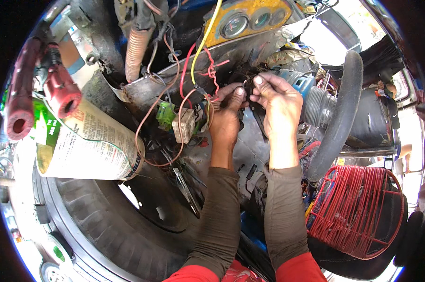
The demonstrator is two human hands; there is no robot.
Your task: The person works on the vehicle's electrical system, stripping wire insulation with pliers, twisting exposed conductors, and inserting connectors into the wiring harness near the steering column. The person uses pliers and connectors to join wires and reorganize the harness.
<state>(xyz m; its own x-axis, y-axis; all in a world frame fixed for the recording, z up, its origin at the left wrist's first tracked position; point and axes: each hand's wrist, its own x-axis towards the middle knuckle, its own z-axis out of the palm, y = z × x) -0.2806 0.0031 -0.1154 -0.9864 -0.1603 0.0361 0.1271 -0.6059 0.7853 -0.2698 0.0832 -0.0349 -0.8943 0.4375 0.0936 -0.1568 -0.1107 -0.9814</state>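
Note:
My left hand and my right hand are raised close together, fingertips almost meeting. Each is closed in a pinch of thumb and forefinger. What lies between the fingertips is too small to make out; a thin, light bit shows by the left thumb. Right behind them is a dark tangle of wires. A yellow wire and a twisted red wire hang just left of my left hand. Lower down on that side dangle a whitish connector block and a green connector on brown leads.
A yellow gauge panel is behind the hands. At right are a curved black hose, a blue device and a red cord-wound frame. A large tyre, white bucket and red clamp-like handles crowd the left.

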